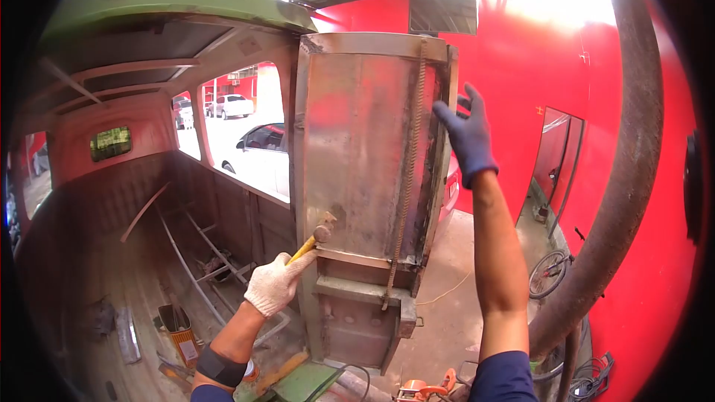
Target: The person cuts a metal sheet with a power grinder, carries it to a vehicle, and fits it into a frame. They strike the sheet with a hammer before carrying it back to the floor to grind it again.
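Observation:
My left hand (pixel 271 285), in a white knit glove, is closed round the yellow handle of a hammer (pixel 323 231). The hammer's head overlaps the lower part of a bare metal door (pixel 346 134), which stands upright on the vehicle body. My right hand (pixel 471 138) wears a dark blue glove and is raised at the door's right edge. Its fingers are spread, with one fingertip right at the frame. A ribbed steel rod (pixel 412 156) runs down the door near that edge and ends below the panel.
On the left lies the stripped vehicle interior, with a metal ladder-like frame (pixel 182 247) and an open tin (pixel 183 336) on its floor. A thick rusty pipe (pixel 639 141) curves down the right side. Beyond stand a red wall (pixel 514 74) and a bicycle (pixel 550 274). Orange equipment (pixel 424 388) sits below.

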Action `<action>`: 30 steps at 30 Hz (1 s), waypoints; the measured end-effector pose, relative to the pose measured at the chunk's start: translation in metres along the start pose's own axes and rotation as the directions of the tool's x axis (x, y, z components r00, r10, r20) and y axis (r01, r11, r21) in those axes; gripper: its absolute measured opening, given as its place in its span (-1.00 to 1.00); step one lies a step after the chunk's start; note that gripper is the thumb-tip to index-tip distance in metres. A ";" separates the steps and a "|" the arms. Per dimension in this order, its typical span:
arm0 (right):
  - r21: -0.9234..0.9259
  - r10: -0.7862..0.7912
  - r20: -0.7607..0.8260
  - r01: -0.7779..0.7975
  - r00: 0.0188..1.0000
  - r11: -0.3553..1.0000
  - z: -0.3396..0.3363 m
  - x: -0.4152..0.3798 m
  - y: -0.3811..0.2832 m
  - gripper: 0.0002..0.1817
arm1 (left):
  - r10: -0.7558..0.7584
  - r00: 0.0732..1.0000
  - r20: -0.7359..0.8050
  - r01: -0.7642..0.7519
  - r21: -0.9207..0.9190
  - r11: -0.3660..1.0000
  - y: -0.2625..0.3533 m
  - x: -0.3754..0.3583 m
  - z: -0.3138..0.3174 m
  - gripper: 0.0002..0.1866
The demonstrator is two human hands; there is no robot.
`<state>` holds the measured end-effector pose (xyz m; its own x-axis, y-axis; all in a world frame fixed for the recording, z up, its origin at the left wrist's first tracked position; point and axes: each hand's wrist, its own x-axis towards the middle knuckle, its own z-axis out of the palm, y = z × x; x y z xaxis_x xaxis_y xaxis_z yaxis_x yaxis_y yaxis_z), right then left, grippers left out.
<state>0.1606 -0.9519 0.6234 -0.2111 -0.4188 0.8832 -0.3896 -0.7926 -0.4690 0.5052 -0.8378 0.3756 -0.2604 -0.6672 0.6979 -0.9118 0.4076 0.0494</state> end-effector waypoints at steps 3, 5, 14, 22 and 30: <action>-0.049 0.058 0.001 -0.058 0.998 0.997 0.013 0.016 -0.012 -0.04 | -0.015 0.999 -0.047 0.013 -0.034 0.999 -0.006 0.003 -0.016 -0.50; -0.018 -0.007 0.006 0.007 1.000 1.000 0.029 0.012 -0.006 -0.04 | 0.017 0.992 -0.123 -0.022 -0.041 0.999 -0.014 0.010 -0.022 -0.52; 0.272 0.247 0.257 -0.315 0.934 0.909 0.022 -0.080 0.067 -0.38 | 0.146 0.850 -0.507 -0.256 -0.155 0.954 -0.066 0.082 -0.065 -0.24; 0.015 0.523 0.340 -0.560 0.782 0.828 -0.004 -0.181 0.131 -0.58 | -0.260 0.747 -0.612 0.077 -0.309 0.948 -0.139 0.057 -0.149 -0.79; -0.409 0.136 0.475 0.081 0.869 0.909 -0.057 -0.182 0.216 -0.53 | -0.095 0.888 -0.449 -0.125 -0.436 0.891 -0.204 0.054 -0.093 -0.57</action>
<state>0.0643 -1.0215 0.3613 0.1895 -0.6824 0.7059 -0.7376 -0.5735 -0.3565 0.7066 -0.8993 0.4699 -0.0018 -0.3515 0.9362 -0.6420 0.7182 0.2684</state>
